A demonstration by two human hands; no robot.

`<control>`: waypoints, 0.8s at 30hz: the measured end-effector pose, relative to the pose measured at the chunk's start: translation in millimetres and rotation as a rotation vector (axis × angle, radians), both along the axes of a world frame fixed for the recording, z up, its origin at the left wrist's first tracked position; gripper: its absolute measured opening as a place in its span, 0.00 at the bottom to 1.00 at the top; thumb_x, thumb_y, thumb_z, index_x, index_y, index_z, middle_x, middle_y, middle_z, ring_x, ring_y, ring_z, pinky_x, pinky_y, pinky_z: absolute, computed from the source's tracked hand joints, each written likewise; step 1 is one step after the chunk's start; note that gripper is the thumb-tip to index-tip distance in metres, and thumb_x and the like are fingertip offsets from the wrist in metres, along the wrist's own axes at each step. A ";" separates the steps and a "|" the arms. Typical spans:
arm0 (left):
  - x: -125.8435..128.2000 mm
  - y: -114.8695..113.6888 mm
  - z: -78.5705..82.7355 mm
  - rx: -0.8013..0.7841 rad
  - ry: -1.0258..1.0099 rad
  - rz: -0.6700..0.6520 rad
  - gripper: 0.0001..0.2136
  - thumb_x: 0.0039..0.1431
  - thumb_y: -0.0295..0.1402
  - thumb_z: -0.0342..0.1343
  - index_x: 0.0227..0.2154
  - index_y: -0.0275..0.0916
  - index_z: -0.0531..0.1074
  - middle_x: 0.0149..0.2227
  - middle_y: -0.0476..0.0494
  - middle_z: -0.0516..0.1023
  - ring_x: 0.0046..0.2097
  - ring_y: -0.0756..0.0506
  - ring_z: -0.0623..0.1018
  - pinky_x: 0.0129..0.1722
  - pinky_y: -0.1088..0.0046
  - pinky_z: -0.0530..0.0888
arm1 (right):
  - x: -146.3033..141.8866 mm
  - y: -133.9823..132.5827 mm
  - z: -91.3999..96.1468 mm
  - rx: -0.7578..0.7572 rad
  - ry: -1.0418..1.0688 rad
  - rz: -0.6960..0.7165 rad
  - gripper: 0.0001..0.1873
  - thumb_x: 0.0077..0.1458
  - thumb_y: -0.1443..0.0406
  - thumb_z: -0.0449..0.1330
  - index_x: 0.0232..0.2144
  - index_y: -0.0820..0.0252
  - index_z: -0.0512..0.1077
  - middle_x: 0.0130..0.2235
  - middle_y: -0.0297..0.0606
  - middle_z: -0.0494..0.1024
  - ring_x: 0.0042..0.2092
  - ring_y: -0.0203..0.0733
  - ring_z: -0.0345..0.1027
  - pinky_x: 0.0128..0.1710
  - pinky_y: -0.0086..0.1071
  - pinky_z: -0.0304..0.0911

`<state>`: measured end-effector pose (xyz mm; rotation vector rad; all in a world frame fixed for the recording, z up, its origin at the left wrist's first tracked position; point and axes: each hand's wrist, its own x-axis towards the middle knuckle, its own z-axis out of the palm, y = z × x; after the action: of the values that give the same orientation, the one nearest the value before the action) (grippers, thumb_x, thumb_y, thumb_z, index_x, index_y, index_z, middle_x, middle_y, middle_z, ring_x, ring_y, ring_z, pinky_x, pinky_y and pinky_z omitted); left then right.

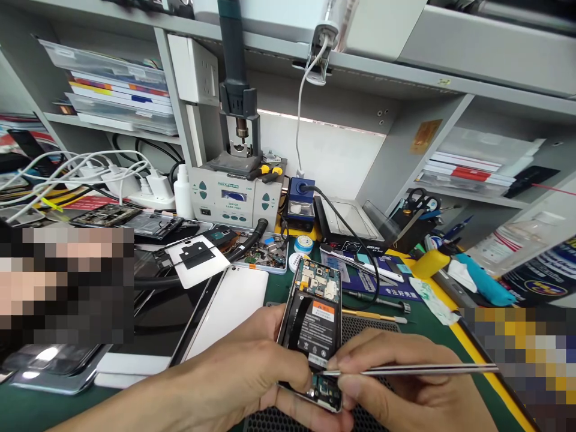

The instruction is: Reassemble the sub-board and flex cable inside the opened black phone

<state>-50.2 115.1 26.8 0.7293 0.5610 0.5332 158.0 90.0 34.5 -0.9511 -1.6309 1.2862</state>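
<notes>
My left hand (pixel 243 375) grips an opened smartphone (pixel 315 318) by its left edge and lower end, tilted up off the bench. The phone's back cover is off, showing a black battery and circuit boards at top and bottom. My right hand (pixel 405 384) pinches metal tweezers (pixel 405 370), held level. Their tip touches the phone's lower part, just below the battery, next to my left thumb.
A white phone back panel (pixel 229 306) and dark screens lie to the left. A rework station (pixel 234 195), a blue tip-cleaner box (pixel 300 207) and a parts tray (pixel 263 252) stand behind. Screwdrivers, a yellow and a blue tool lie at right on the green mat (pixel 427 318).
</notes>
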 end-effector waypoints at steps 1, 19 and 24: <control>0.3 0.2 0.1 -0.003 0.000 0.003 0.16 0.48 0.18 0.58 0.39 0.35 0.81 0.33 0.42 0.82 0.34 0.47 0.84 0.41 0.70 0.81 | -0.1 0.0 -0.4 -0.011 0.009 -0.007 0.15 0.56 0.74 0.68 0.36 0.45 0.84 0.37 0.32 0.85 0.30 0.39 0.82 0.32 0.27 0.80; -0.5 1.5 1.9 -0.004 0.002 -0.023 0.16 0.47 0.19 0.58 0.40 0.34 0.79 0.34 0.42 0.81 0.36 0.45 0.84 0.41 0.69 0.81 | 1.5 0.2 2.2 0.106 -0.068 -0.034 0.17 0.54 0.73 0.70 0.37 0.41 0.84 0.36 0.31 0.87 0.34 0.41 0.84 0.35 0.27 0.80; 0.4 -0.4 2.0 -0.009 0.016 -0.022 0.16 0.46 0.19 0.58 0.40 0.34 0.79 0.35 0.41 0.82 0.37 0.44 0.84 0.42 0.69 0.81 | 1.6 -0.5 -0.3 0.156 -0.106 -0.078 0.15 0.52 0.73 0.71 0.35 0.44 0.85 0.35 0.33 0.87 0.36 0.45 0.84 0.36 0.28 0.80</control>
<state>-49.8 114.7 28.8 0.7307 0.5698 0.5043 159.7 89.5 34.2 -0.9905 -1.7310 1.0553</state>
